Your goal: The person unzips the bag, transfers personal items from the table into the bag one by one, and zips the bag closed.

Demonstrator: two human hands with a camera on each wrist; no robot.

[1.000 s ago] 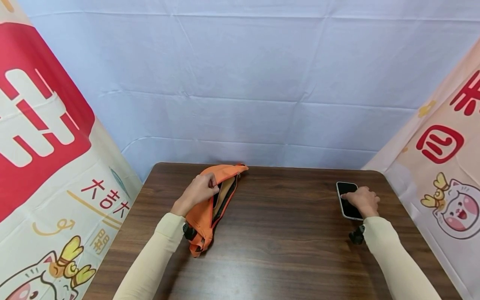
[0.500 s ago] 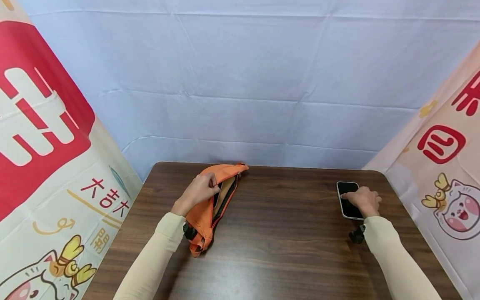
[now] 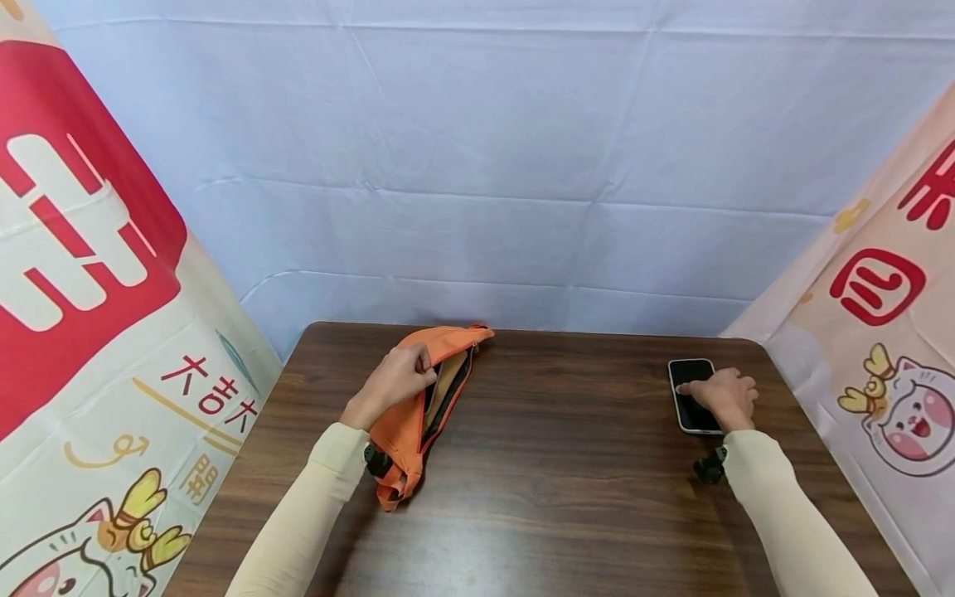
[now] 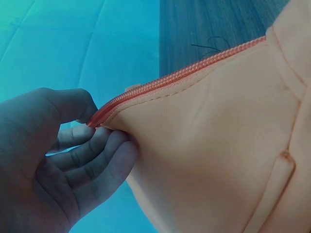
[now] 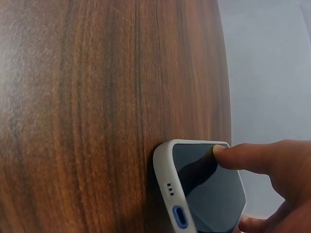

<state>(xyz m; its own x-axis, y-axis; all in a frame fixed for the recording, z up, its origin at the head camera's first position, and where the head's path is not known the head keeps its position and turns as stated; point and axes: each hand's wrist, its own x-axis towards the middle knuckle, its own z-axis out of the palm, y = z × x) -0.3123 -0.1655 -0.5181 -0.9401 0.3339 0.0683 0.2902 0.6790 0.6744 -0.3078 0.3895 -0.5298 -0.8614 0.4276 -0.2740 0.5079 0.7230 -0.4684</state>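
An orange waist bag (image 3: 399, 431) lies on the left of the table, its zipped mouth gaping and a tan lining showing inside. My left hand (image 3: 395, 377) pinches the zipper edge of that mouth between thumb and fingers; in the left wrist view the orange zipper (image 4: 184, 73) runs away from the fingertips. On the right, a smartphone (image 3: 688, 373) in a pale case has its dark screen up. My right hand (image 3: 725, 396) grips it, thumb on the screen (image 5: 209, 199) and other fingers at its right side, mostly hidden in the right wrist view.
Both things are on a dark wood-grain table (image 3: 559, 464). A pale cloth (image 3: 477, 149) hangs behind its far edge. Printed banners (image 3: 89, 348) flank the left and right sides. A black wrist camera (image 3: 710, 466) hangs under the right wrist.
Both hands stay nearly still. The phone's far end and the right hand have shifted very slightly; the left hand keeps its pinch on the bag.
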